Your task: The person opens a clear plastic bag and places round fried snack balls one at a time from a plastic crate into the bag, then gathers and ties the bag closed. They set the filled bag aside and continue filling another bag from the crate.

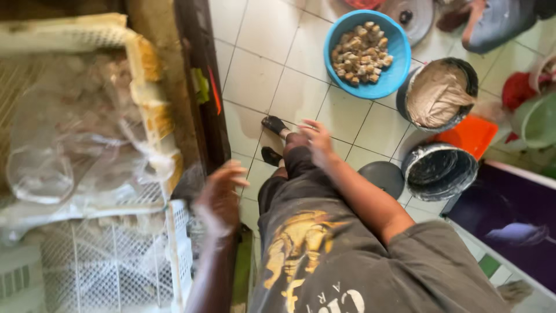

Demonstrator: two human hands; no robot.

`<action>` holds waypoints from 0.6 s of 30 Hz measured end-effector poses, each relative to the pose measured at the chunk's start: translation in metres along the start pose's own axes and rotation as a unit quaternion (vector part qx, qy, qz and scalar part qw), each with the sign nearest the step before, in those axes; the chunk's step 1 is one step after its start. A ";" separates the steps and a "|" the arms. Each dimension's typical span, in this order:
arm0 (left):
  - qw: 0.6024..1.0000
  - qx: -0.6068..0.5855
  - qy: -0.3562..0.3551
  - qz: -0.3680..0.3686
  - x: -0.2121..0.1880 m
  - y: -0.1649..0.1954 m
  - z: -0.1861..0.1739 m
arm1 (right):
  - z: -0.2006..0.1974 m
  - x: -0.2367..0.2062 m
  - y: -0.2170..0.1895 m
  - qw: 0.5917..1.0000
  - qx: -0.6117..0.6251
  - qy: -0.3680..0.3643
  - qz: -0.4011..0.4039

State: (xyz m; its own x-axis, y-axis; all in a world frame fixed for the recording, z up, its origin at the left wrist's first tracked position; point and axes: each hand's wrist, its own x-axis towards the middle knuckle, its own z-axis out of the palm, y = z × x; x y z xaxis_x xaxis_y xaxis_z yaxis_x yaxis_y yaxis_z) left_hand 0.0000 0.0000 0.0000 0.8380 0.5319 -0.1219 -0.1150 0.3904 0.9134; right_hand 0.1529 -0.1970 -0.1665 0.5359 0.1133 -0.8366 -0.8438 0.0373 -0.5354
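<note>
Looking down from my head, my left hand [219, 196] hangs blurred in front of the white plastic lattice crate [110, 266] at the lower left. Its fingers [234, 170] are loosely curled and spread, and they hold nothing that I can see. The crate's upright corner edge stands just beside that hand, toward its left, but the blur keeps me from telling whether my skin touches it. Over the crate lies a crumpled sheet of clear plastic film [75, 150], and above that sits a pale yellow lattice crate [145, 69], both well to the left of my fingers.

My right hand [317, 141] lies flat on my knee, fingers stretched out and empty, resting on the dark grey cloth of my trousers [301, 168]. Below it my feet in black shoes [272, 139] stand on the white tiled floor [260, 69].

Further off on the floor, apart from both hands, stands a round blue plastic bowl of tan cubes [366, 53]. Beside it is a dark bucket filled with greyish-brown paste [438, 94], and nearer to me a second dark bucket, smeared inside [439, 171], with an orange flat lid [470, 134] between and behind them.
</note>
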 end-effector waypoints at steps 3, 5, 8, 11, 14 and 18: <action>0.925 0.308 -0.077 -0.209 -0.004 -0.097 0.006 | -0.111 0.011 -0.008 0.986 -0.025 0.153 -0.055; 0.882 0.415 -0.065 -0.214 -0.010 -0.134 0.007 | -0.165 0.014 -0.011 0.968 -0.035 0.236 -0.074; 0.855 0.456 -0.060 -0.239 -0.015 -0.173 0.015 | -0.228 0.025 -0.018 0.956 0.100 0.266 -0.075; 0.851 0.457 -0.015 -0.258 0.014 -0.199 0.036 | -0.252 0.049 -0.030 0.959 0.183 0.202 -0.071; 0.869 0.352 0.027 -0.347 0.081 -0.249 0.081 | -0.276 0.094 -0.059 0.965 0.029 0.261 0.005; 0.917 0.098 0.095 -0.375 0.165 -0.379 0.140 | -0.313 0.214 -0.083 0.970 -0.134 0.182 -0.093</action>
State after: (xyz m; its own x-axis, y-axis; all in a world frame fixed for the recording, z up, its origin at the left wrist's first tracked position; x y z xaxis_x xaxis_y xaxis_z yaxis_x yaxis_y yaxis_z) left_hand 0.2562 -0.1653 -0.3115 0.5322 0.2977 -0.7926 0.5689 0.5675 0.5952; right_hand 0.3475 -0.4863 -0.3374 0.6938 -0.2311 -0.6820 -0.7200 -0.2420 -0.6504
